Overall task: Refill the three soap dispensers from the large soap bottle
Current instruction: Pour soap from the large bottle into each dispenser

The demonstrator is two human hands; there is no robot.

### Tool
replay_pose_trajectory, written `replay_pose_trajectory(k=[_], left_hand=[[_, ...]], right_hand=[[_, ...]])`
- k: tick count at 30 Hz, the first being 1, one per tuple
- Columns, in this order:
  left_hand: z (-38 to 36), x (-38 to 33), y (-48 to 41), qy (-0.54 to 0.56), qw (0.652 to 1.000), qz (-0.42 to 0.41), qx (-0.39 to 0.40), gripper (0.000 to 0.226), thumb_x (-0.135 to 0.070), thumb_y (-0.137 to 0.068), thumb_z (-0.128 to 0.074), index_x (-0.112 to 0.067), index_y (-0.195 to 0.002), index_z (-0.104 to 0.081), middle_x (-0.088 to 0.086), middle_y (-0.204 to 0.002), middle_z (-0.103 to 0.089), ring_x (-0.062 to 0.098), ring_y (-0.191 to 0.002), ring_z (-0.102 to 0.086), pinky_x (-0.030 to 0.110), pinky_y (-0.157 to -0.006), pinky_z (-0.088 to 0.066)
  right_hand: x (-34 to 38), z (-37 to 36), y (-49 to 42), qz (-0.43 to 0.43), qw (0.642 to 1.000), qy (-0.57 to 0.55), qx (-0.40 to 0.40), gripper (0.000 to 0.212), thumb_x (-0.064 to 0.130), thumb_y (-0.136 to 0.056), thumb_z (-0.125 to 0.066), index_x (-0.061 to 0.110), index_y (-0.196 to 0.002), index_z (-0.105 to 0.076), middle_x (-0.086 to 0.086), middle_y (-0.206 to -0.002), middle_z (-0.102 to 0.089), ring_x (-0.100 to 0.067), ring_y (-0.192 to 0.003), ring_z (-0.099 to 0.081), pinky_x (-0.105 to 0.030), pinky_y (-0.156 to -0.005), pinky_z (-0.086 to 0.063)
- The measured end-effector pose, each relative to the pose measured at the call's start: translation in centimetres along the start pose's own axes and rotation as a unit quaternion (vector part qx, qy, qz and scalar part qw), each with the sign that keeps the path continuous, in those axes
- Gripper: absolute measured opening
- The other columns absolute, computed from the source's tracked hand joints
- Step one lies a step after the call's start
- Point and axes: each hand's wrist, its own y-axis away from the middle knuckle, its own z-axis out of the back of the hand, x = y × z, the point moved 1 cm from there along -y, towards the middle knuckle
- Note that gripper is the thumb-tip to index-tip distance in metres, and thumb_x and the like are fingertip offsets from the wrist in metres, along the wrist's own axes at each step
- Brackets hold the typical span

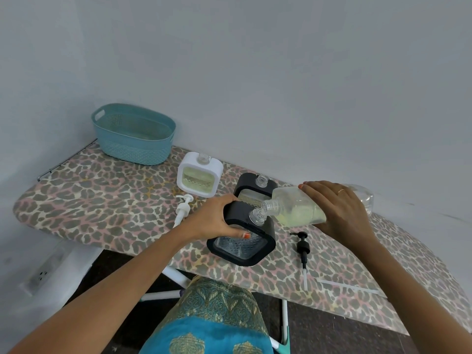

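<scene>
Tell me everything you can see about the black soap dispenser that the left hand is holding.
The black dispenser is a squarish block with rounded corners: a black plastic-looking frame around a clear ribbed window, seemingly almost empty. Its clear threaded neck is open, no pump fitted. It is tilted, window facing up, at the near edge of the ironing board. The left hand grips its left side, thumb on the front. The large soap bottle, tipped by the right hand, has its mouth at the neck.

readable text: none | labels, brands — none legible (whole view) | numbers: none
</scene>
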Motion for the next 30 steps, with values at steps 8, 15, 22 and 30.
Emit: replay_pose_trajectory(k=[8,15,22,30], left_hand=[[-0.13,0.26,-0.07,0.009,1.0,0.005,0.005,0.055,-0.023,-0.061,-0.085,-0.015,-0.106,-0.056,-0.006,-0.094,-0.062,0.005,-0.085,-0.06,0.009,-0.072,-0.047],[-0.18,0.13,0.0,0.017,1.0,0.006,0.004,0.05,-0.02,-0.061,-0.084,-0.02,-0.1,-0.053,-0.016,-0.086,-0.057,-0.006,-0.079,-0.056,0.002,-0.065,-0.042],[-0.16,0.34,-0.1,0.018,1.0,0.009,0.003,0.052,-0.021,-0.061,-0.085,-0.019,-0.102,-0.053,-0.014,-0.088,-0.058,-0.006,-0.081,-0.056,0.002,-0.067,-0.043],[-0.11,0.37,-0.03,0.012,1.0,0.003,-0.002,0.054,-0.021,-0.061,-0.085,-0.017,-0.105,-0.054,-0.01,-0.092,-0.059,-0.005,-0.082,-0.056,0.002,-0.068,-0.043]], right_hand=[[-0.2,0.31,0.0,-0.001,1.0,0.001,0.001,0.083,0.024,-0.048,-0.091,0.013,-0.118,-0.048,-0.01,-0.108,-0.068,-0.03,-0.093,-0.066,-0.037,-0.075,-0.052],[-0.46,0.51,0.0,0.0,1.0,0.006,0.006,0.085,0.022,-0.046,-0.092,0.012,-0.117,-0.048,-0.01,-0.107,-0.068,-0.031,-0.092,-0.066,-0.038,-0.073,-0.052],[-0.55,0.71,-0.06,-0.002,1.0,0.005,0.007,0.082,0.023,-0.048,-0.091,0.012,-0.118,-0.049,-0.01,-0.108,-0.068,-0.031,-0.093,-0.066,-0.038,-0.074,-0.052],[-0.72,1.01,-0.32,0.001,1.0,0.01,0.006,0.084,0.02,-0.046,-0.092,0.013,-0.118,-0.049,-0.01,-0.107,-0.068,-0.03,-0.092,-0.067,-0.037,-0.073,-0.052]])
